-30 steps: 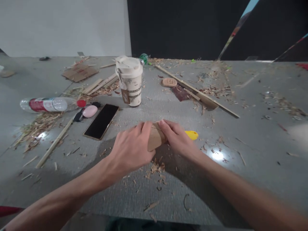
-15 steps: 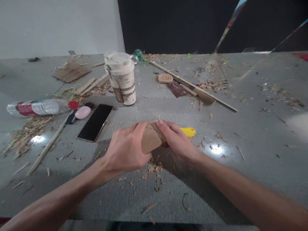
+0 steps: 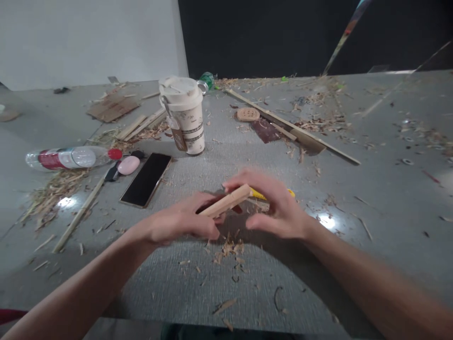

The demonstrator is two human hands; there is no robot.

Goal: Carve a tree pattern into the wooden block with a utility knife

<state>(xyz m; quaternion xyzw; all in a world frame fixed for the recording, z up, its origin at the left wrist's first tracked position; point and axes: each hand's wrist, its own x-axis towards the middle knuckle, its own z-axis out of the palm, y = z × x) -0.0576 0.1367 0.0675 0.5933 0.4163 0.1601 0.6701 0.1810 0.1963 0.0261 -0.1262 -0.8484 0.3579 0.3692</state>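
Gripping: left hand fingers closed on wood piece, held edge-up just above grey table.
Right hand: fingers curled around yellow knife, blurred.
Below: shavings.

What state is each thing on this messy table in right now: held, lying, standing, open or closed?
Wooden piece: held edge-on, tilted, between both hands.
Left hand: gripping its lower end.
Right hand: fingers curled by its upper end, blurred.
Yellow tool: under the right hand, mostly hidden.
Cup: upright, lid on.
Bottle: lying, capped.
Phone: flat, screen dark.
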